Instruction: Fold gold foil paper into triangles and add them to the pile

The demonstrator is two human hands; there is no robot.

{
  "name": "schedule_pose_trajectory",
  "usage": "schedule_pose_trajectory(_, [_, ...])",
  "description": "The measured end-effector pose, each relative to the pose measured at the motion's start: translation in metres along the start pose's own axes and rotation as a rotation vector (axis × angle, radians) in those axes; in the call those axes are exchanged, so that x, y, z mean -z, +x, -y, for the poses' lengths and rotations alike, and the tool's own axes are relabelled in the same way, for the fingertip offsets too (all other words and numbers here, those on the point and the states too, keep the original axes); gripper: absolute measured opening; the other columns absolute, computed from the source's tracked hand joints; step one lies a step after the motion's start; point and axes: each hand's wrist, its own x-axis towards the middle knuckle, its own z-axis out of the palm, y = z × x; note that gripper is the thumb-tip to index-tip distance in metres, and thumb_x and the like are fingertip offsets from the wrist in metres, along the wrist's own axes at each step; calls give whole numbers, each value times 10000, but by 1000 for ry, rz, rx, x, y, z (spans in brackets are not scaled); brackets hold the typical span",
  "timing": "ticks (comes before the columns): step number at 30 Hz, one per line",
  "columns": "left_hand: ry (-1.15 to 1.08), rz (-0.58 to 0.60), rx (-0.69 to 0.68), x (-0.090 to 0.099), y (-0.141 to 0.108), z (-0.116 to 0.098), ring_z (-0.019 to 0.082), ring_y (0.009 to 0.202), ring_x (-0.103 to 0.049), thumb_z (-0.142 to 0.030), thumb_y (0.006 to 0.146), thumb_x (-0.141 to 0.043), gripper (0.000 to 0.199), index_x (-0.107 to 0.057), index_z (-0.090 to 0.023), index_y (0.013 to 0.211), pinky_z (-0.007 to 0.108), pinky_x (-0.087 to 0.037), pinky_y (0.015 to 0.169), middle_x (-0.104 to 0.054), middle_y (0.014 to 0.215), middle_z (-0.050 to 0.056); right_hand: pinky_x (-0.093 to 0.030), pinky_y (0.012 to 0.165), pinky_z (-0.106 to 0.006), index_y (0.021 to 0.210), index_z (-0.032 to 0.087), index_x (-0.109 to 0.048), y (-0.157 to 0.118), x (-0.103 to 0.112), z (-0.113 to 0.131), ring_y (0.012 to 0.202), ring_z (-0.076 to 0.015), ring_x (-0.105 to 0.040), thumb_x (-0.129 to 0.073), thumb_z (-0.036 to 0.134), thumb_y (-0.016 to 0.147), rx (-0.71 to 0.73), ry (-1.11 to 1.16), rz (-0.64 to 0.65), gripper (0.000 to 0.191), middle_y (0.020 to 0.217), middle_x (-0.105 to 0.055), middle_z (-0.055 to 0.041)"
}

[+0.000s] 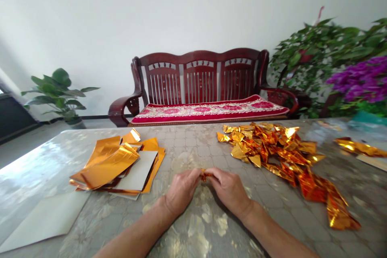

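Both hands meet over the middle of the patterned table (184,133). My left hand (182,191) is closed, its thumb and fingertips pinching the left side of a small piece of shiny gold foil (204,175). From the other side my right hand (229,189) pinches the same foil, fingers curled. Most of the foil is hidden by the fingertips. To the left lies a loose stack of gold and white sheets (111,163). On the right is a spread pile of folded gold foil pieces (272,149), trailing toward the right front.
A pale sheet (45,217) lies at the table's left front. Clear plastic (326,130) and another gold foil strip (361,147) are at the far right. Behind the table stand a dark red wooden bench (201,76), a potted plant (60,92) and purple flowers (363,80).
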Motion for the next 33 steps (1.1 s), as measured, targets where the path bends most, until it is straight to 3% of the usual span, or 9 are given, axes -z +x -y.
schedule_pose_trajectory(5, [-210,-73,152,-3,3,0,145,910,-692,-193,959,-465,171,-559,-249,1090,229,-503,777,-727,992,-9,-562,775,-291,1228,243,-644,4,-4,-2,892,-216,-739,-564,170,888,-171,-30,-1,358,1061,-762,-35])
schedule_pose_trajectory(8, [-317,-108,214,-5,6,1,144,923,-702,-169,929,-499,179,-583,-245,1068,236,-513,796,-747,984,-20,-554,843,-309,1175,247,-684,7,-5,-3,974,-226,-723,-556,161,880,-183,28,13,333,1099,-752,-38])
schedule_pose_trajectory(13, [-388,-112,276,-4,10,1,154,860,-709,-171,901,-536,163,-649,-230,1002,242,-518,765,-762,917,-18,-559,794,-286,1084,285,-728,7,-2,0,911,-207,-733,-537,200,903,-164,144,32,276,994,-775,1])
schedule_pose_trajectory(18, [-266,-40,302,0,11,1,182,857,-705,-215,910,-555,177,-719,-248,967,263,-501,775,-765,898,-1,-562,827,-300,1127,301,-715,6,-3,-4,945,-216,-730,-560,221,900,-144,89,9,287,1046,-766,5])
schedule_pose_trajectory(22, [-144,18,268,2,10,-1,189,882,-710,-250,946,-524,227,-718,-290,1055,257,-485,763,-767,935,4,-565,816,-296,1141,279,-715,7,-6,-8,950,-210,-728,-549,201,885,-187,190,14,315,1047,-766,-17])
schedule_pose_trajectory(26, [-87,41,261,2,9,-3,189,895,-714,-266,961,-506,242,-697,-301,1107,247,-473,748,-766,953,11,-552,801,-299,1063,275,-746,10,-3,-8,916,-211,-728,-552,212,874,-225,256,51,278,995,-775,-13])
schedule_pose_trajectory(33, [13,57,247,3,7,-6,185,851,-701,-284,982,-468,222,-681,-268,1043,234,-455,705,-753,907,22,-529,713,-281,937,281,-778,10,4,-3,831,-216,-734,-569,233,861,-251,141,70,227,917,-784,-9])
